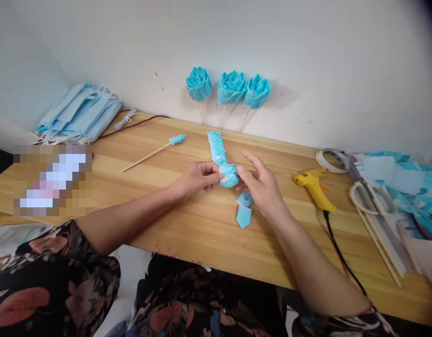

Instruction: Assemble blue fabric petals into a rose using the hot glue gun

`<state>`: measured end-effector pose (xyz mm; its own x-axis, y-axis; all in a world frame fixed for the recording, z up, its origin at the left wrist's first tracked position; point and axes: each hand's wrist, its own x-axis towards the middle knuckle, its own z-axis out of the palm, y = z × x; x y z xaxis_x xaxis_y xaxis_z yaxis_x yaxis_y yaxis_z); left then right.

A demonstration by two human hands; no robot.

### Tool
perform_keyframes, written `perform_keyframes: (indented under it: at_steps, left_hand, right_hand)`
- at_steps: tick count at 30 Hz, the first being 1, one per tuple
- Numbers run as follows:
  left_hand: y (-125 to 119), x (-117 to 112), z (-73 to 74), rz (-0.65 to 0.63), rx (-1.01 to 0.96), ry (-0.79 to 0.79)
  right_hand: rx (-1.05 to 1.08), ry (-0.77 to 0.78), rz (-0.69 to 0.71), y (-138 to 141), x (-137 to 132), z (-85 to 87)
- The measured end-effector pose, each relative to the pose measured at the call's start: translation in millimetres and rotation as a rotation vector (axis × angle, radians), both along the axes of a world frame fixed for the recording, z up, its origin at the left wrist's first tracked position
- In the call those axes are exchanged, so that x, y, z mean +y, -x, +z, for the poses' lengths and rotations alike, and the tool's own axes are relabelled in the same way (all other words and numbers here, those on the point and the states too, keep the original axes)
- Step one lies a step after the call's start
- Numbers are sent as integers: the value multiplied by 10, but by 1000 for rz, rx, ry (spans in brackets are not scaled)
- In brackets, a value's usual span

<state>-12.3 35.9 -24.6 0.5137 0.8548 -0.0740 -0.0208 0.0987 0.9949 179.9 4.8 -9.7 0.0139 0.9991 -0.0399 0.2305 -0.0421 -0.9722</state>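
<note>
Between my hands is a small stack of folded blue petals (pixel 229 176), seemingly of mask fabric. My left hand (pixel 203 176) pinches its left side between thumb and fingers. The thumb of my right hand (pixel 260 181) touches the right side, with the index finger raised away and the other fingers partly hidden behind. Just beyond the stack lies a row of overlapping folded petals (pixel 216 146). Below my right hand are two loose folded pieces, one a pointed blue petal (pixel 243 217).
Three blue fabric roses (pixel 232 88) on sticks lean on the wall. A stick with a blue bud (pixel 177 139) lies left. Face masks (pixel 81 112) are piled back left. On the right are a yellow glue gun (pixel 316 188), scissors (pixel 373 199), a tape roll (pixel 333 160) and blue scraps.
</note>
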Motion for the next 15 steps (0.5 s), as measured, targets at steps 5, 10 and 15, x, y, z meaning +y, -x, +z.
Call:
perform_keyframes:
  at_steps: [5, 10, 15]
  left_hand:
    - [3, -3, 10, 12, -13, 6]
    - [5, 5, 11, 10, -29, 6]
    - [21, 34, -54, 51, -34, 15]
  right_hand:
    - [-26, -60, 22, -5, -10, -14]
    - [-93, -124, 41, -35, -1, 27]
    - [-290, -483, -324, -499, -4, 309]
